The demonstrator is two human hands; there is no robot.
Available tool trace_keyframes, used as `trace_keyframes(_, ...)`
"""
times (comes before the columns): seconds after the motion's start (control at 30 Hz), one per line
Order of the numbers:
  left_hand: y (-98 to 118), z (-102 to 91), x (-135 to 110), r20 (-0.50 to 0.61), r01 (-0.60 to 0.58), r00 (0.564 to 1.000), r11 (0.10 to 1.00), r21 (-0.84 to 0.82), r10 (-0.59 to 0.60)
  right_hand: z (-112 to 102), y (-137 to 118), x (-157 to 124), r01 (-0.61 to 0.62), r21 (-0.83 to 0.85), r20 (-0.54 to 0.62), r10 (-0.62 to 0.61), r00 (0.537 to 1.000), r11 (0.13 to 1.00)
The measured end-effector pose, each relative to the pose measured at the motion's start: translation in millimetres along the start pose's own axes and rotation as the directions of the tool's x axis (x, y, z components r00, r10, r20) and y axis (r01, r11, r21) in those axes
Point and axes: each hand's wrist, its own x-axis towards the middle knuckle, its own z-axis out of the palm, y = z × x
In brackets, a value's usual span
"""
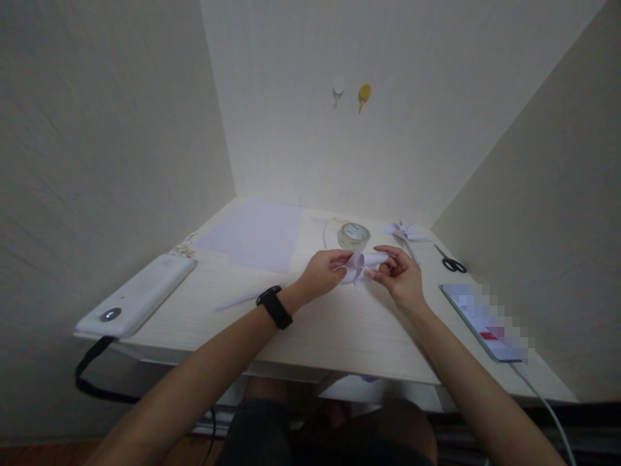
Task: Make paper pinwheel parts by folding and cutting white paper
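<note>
Between my two hands, above the middle of the desk, is a folded white paper pinwheel (359,261) with curled blades. My left hand (326,275), with a black watch on its wrist, is closed on the pinwheel's left side. On the other side, my right hand (398,273) pinches a blade between thumb and fingers. A roll of clear tape (354,235) stands just behind the pinwheel. Another white paper pinwheel (403,232) with a paper stick lies at the back right. A thin rolled paper stick (239,300) lies partly behind my left wrist.
White paper sheets (257,233) lie at the back left. A white device (140,294) with a black strap sits along the left edge. Black-handled scissors (454,264) and a phone (480,320) on a cable are at the right. Two hooks (365,92) are on the back wall.
</note>
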Motion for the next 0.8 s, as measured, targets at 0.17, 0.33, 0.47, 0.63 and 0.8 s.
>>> trace_keyframes(0.17, -0.8, -0.9, -1.1, 0.024, -0.063, 0.998, 0.998, 0.012, 0.062, 1.1, 0.7, 0.2, 0.010, -0.033, 0.007, -0.010, 1.000, 0.999)
trace_keyframes(0.33, -0.9, -0.8, -2.1, 0.035, -0.079, 0.996, 0.993, 0.087, 0.076, 1.0, 1.5, 0.1, 0.013, -0.025, -0.010, -0.013, 1.000, 1.000)
trace_keyframes(0.47, -0.2, -0.5, -2.3, 0.023, -0.088, 0.996, 0.991, 0.103, 0.086, 0.8, 2.0, 0.5, 0.023, -0.028, -0.018, -0.024, 1.000, 0.999)
trace_keyframes(0.63, 2.0, -0.4, -2.6, 0.026, -0.081, 0.997, 0.984, 0.157, 0.078, 1.5, 1.7, 0.4, 0.033, -0.019, -0.024, -0.034, 0.999, 0.999)
trace_keyframes(0.8, 2.7, -0.2, -2.0, 0.031, -0.087, 0.996, 0.980, 0.177, 0.083, 1.4, 2.4, 0.0, 0.033, -0.014, -0.029, -0.034, 0.999, 0.999)
